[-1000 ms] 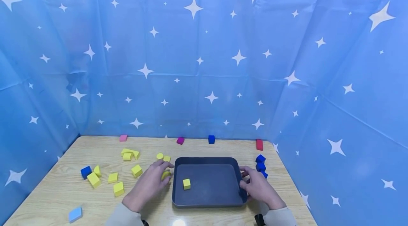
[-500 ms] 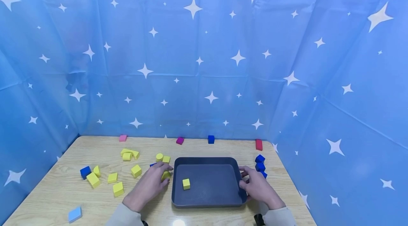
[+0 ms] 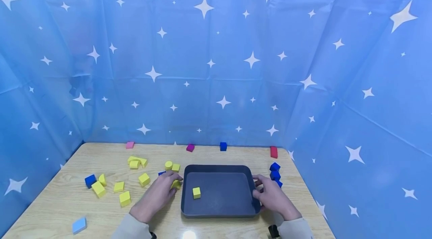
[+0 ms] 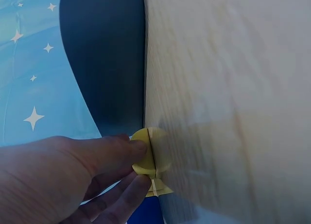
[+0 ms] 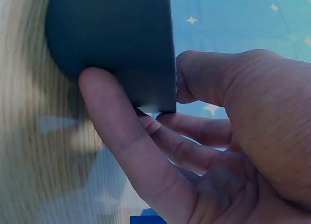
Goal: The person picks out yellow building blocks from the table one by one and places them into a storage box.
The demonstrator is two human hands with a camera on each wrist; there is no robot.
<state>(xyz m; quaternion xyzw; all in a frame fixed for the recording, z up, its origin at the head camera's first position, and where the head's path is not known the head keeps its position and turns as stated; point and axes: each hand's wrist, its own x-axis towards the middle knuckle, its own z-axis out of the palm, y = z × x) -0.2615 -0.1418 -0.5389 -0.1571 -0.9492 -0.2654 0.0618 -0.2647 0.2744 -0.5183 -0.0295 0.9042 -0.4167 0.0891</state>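
Note:
A dark grey rectangular tray (image 3: 219, 215) lies on the wooden table with one small yellow cube (image 3: 196, 193) inside, towards its left. Just outside the tray's left wall, my left hand (image 3: 156, 196) pinches a yellow rounded block (image 4: 142, 158) between thumb and fingers; the block stands on the table, partly covered by the hand. My right hand (image 3: 273, 196) grips the tray's right wall, thumb at the rim and fingers against the outer side. A blue block (image 3: 162, 173) peeks out behind my left hand, near a yellow cylinder (image 3: 168, 165) and a yellow block (image 3: 176, 168).
Several yellow blocks (image 3: 144, 179), a blue block (image 3: 90, 181) and a light blue block (image 3: 79, 225) lie to the left. Blue blocks (image 3: 275, 175) sit right of the tray. Pink (image 3: 129, 145), magenta (image 3: 190, 148), blue (image 3: 223, 146) and red (image 3: 274, 152) blocks line the back edge, before a starry curtain (image 3: 216, 59).
My left hand has shifted very slightly and its fingers have drawn in around the yellow rounded block, uncovering part of the blue block behind. The tray and right hand stay put.

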